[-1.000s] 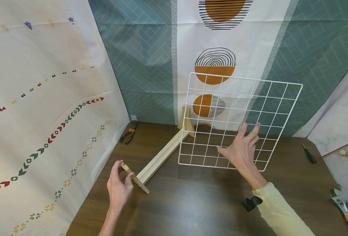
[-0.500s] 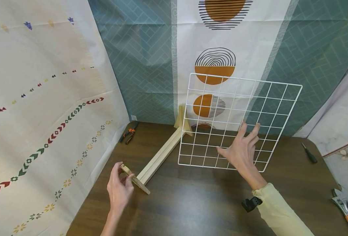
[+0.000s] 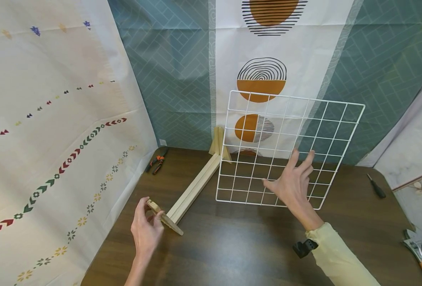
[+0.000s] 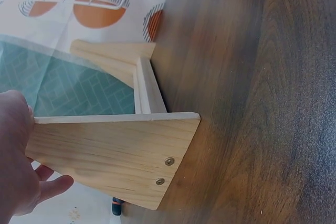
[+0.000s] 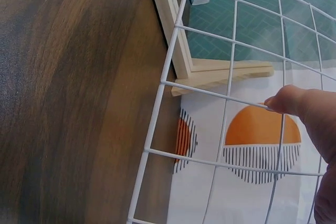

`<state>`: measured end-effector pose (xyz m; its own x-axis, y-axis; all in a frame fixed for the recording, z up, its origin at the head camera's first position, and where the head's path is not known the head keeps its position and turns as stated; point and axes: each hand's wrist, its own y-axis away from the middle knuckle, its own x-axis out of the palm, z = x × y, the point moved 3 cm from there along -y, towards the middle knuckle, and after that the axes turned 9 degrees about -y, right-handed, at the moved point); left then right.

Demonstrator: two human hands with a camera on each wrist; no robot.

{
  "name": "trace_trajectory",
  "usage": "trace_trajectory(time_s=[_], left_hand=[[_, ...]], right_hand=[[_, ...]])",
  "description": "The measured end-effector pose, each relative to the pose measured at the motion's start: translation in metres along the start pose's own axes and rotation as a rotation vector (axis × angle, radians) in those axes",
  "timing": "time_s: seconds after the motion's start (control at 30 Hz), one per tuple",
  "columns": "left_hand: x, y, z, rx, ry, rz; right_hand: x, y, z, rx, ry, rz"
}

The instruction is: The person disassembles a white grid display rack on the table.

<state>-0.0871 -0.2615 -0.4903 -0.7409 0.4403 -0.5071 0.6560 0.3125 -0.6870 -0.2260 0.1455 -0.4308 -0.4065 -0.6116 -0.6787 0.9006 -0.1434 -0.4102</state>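
Observation:
A wooden stand (image 3: 195,187), a long rail with a tapered board at each end, sits on the dark table. My left hand (image 3: 146,230) pinches the upper part of its near end board (image 4: 115,153) between thumb and fingers; two metal fasteners show on that board in the left wrist view. With fingers spread, my right hand (image 3: 292,180) holds a white wire grid panel (image 3: 277,149) upright, its thumb (image 5: 289,99) on a wire. Beside the panel's lower left side is the stand's far end board (image 5: 226,77). The panel's lower edge looks raised off the table in the head view.
Pliers with orange-and-black handles (image 3: 156,163) lie at the back left. A black-handled screwdriver (image 3: 376,186) is at the right, and an adjustable wrench (image 3: 419,254) near the right edge. Patterned cloth (image 3: 168,79) hangs behind the table (image 3: 225,254).
The stand's far end has swung left, while its near end shifted slightly right and toward me with my left hand. The wire grid panel has dropped a little at the top; my right hand barely moved.

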Motion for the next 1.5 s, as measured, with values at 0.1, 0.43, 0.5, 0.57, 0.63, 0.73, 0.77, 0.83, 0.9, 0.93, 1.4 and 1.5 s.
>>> trace_trajectory(time_s=[0.1,0.43,0.5,0.57,0.63,0.73,0.77,0.83,0.9,0.93,1.4,1.5], left_hand=[[-0.001,0.0,-0.002,0.006,-0.006,-0.014],[0.0,0.002,-0.006,-0.027,-0.029,-0.023],[0.0,0.002,-0.006,-0.031,-0.035,-0.024],[0.001,0.003,-0.006,-0.034,-0.038,-0.03],[0.002,0.003,-0.006,-0.036,-0.042,-0.034],[0.003,0.003,-0.007,-0.034,-0.045,-0.041],[0.003,0.003,-0.008,-0.034,-0.049,-0.041],[0.004,0.003,-0.009,-0.031,-0.054,-0.046],[0.004,0.003,-0.01,-0.029,-0.059,-0.051],[0.004,0.003,-0.01,-0.029,-0.061,-0.053],[0.009,0.005,-0.015,-0.025,-0.088,-0.068],[0.01,0.006,-0.017,-0.026,-0.091,-0.071]], right_hand=[[0.0,0.0,0.0,0.005,0.0,0.005],[0.001,0.001,-0.001,0.044,-0.004,0.033],[0.001,0.001,-0.001,0.044,-0.005,0.034],[0.001,0.002,-0.001,0.045,-0.007,0.036],[0.001,0.003,-0.002,0.045,-0.007,0.035],[0.001,0.004,-0.002,0.052,-0.003,0.039],[0.001,0.004,-0.002,0.055,-0.001,0.04],[0.002,0.004,-0.002,0.059,0.0,0.042],[0.002,0.004,-0.002,0.058,0.002,0.044],[0.002,0.004,-0.003,0.056,0.004,0.042],[0.004,0.007,-0.005,0.042,0.028,0.038],[0.004,0.007,-0.006,0.038,0.027,0.038]])
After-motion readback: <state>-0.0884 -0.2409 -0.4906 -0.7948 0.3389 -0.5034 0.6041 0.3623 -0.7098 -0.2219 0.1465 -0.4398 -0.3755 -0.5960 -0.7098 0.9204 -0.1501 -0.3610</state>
